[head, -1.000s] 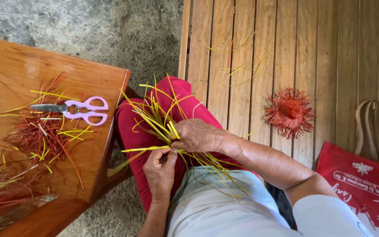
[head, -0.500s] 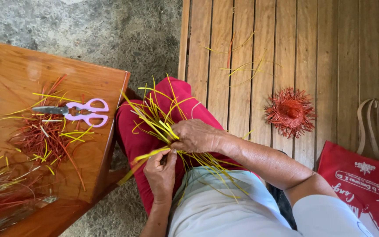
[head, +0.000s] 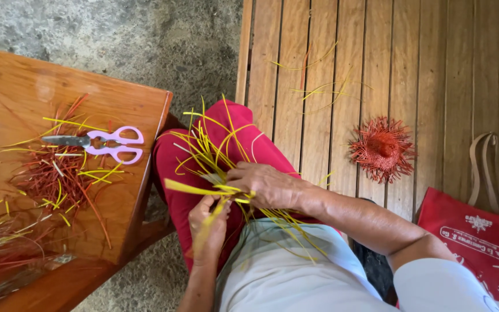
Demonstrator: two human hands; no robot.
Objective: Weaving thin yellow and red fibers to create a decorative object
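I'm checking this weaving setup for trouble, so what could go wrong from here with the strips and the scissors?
The yellow strips fan out loose over the lap while the right hand and left hand pinch only the middle, so ends could slip free or tangle. The pink-handled scissors lie near the wooden table edge beside the knee; a bump might knock them off. The red and yellow offcuts there could slide to the floor.

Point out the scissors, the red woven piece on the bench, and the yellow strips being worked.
scissors [head: 106, 144]: head view, on the pink handles near the pivot.
red woven piece [head: 382, 148]: head view, on its raised centre.
yellow strips [head: 194, 189]: head view, on the broad strip sticking out beside the hands.
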